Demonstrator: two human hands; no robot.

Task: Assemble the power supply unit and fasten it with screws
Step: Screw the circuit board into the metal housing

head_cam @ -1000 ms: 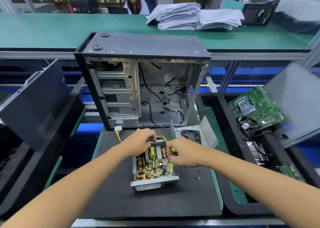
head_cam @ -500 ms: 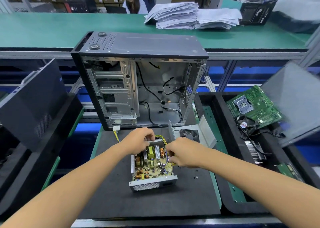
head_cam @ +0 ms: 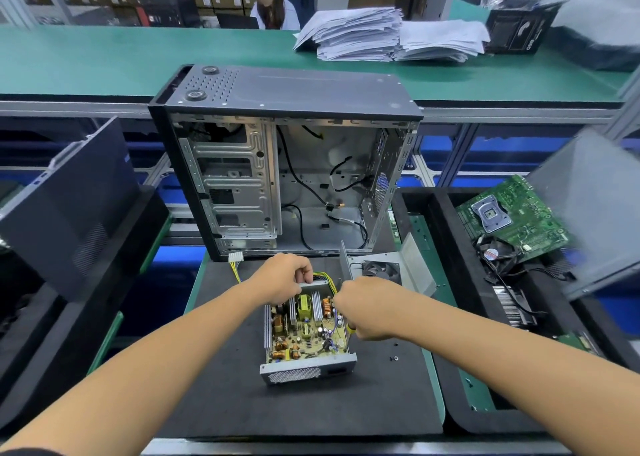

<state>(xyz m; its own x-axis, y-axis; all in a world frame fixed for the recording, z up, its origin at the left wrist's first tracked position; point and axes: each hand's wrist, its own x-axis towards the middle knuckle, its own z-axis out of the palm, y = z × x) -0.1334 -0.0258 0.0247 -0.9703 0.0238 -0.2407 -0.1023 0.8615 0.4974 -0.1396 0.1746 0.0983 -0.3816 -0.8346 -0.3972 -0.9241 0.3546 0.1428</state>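
the open grey metal power supply tray with its yellow circuit board (head_cam: 306,331) lies lengthwise away from the person, the left hand (head_cam: 282,277) with fingers curled over its far rim, the right hand (head_cam: 363,312) nearer its right wall, fingers closed on a yellow-handled screwdriver (head_cam: 350,330).

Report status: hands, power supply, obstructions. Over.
Left hand gripping far rim of open silver power supply box. Right hand holding yellow-handled screwdriver at its right edge. Nothing obstructing.

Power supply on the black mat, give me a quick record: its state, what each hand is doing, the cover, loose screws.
power supply: open, circuit board exposed
left hand: gripping its far edge
right hand: at its right side, closed on a yellow-handled tool
cover: fan side up, right of unit
loose screws: on mat, right of unit
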